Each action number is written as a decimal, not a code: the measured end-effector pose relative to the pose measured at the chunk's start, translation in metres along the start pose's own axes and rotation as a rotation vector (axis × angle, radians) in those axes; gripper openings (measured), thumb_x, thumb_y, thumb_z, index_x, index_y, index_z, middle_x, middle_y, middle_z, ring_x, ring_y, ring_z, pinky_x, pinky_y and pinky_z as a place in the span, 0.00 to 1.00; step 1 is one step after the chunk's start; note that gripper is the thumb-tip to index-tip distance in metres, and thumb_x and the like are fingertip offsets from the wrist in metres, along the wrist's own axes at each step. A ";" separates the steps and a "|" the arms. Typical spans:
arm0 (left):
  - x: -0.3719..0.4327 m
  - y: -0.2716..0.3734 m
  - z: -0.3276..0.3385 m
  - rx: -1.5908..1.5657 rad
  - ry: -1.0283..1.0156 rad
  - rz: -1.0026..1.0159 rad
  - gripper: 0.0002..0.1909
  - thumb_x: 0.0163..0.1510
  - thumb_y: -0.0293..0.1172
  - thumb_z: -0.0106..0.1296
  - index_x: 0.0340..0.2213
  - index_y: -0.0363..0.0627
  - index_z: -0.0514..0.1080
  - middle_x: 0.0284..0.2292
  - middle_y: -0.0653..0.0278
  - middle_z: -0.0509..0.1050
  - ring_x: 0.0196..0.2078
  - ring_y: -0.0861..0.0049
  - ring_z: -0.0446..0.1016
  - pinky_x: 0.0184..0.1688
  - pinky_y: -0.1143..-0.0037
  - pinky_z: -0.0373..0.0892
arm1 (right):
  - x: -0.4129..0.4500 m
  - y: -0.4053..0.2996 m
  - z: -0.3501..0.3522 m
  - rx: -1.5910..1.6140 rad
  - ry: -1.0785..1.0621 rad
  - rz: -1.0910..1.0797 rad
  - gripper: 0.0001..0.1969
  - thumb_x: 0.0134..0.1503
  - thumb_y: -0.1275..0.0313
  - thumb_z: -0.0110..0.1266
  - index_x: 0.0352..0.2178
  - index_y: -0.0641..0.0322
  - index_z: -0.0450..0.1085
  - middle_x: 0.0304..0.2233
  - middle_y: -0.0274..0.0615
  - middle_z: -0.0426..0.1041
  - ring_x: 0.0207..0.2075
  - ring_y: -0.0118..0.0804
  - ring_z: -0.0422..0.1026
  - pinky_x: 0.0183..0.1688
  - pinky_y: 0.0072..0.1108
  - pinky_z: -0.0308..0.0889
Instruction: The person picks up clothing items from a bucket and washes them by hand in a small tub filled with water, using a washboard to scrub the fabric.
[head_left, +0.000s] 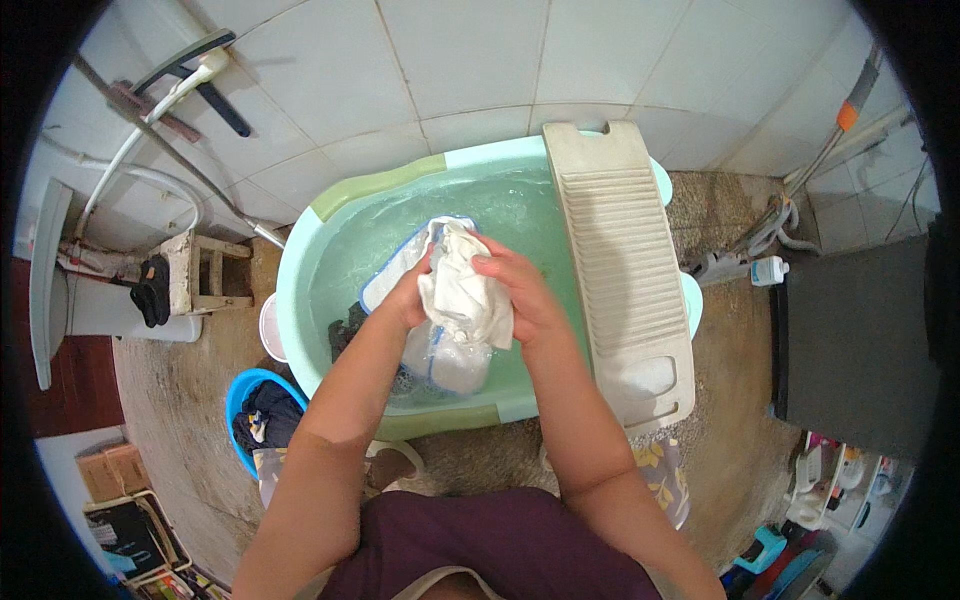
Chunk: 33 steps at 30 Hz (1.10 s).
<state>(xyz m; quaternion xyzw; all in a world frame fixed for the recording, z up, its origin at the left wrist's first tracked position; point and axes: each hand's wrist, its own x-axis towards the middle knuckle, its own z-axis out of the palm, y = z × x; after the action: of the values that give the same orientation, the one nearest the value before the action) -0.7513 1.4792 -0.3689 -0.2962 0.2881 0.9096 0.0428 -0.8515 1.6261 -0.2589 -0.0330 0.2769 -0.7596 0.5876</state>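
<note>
Both my hands hold a bunched wet white cloth above a mint-green plastic tub of water. My left hand grips its left side, and my right hand grips its right side with the thumb on top. Under and beside the cloth, white pieces with blue edging lie in the water. Some dark fabric is in the water at the tub's left, partly hidden by my left forearm. A beige ridged washboard lies across the tub's right part.
On the floor at left stand a blue basin with dark clothes, a white stool with black footwear beside it, and a white container. A white bottle is at right, near a dark box-like object. Tiled wall rises behind the tub.
</note>
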 end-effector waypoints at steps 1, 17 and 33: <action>0.006 0.002 0.004 -0.092 -0.106 -0.001 0.28 0.55 0.55 0.31 0.47 0.47 0.62 0.45 0.60 0.68 0.47 0.67 0.66 0.48 0.67 0.63 | -0.003 -0.004 0.006 -0.003 -0.049 -0.067 0.23 0.50 0.72 0.49 0.48 0.68 0.58 0.42 0.44 0.67 0.41 0.35 0.68 0.44 0.26 0.65; -0.045 -0.061 0.126 1.774 0.157 0.662 0.19 0.49 0.32 0.45 0.45 0.52 0.66 0.51 0.51 0.56 0.50 0.55 0.57 0.51 0.68 0.56 | 0.010 0.037 -0.117 0.455 0.224 -0.063 0.29 0.51 0.42 0.37 0.45 0.50 0.60 0.42 0.44 0.66 0.44 0.45 0.65 0.46 0.40 0.62; -0.019 -0.057 0.137 1.835 0.273 0.989 0.06 0.47 0.33 0.45 0.23 0.45 0.68 0.29 0.54 0.67 0.36 0.55 0.65 0.37 0.62 0.60 | 0.007 0.032 -0.086 0.239 0.480 -0.152 0.15 0.52 0.59 0.47 0.34 0.59 0.66 0.30 0.36 0.69 0.30 0.33 0.69 0.33 0.26 0.67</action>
<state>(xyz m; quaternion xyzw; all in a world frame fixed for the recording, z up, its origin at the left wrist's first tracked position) -0.7920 1.6034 -0.2960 -0.0995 0.9580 0.2176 -0.1581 -0.8576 1.6478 -0.3480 0.1970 0.3134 -0.8147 0.4463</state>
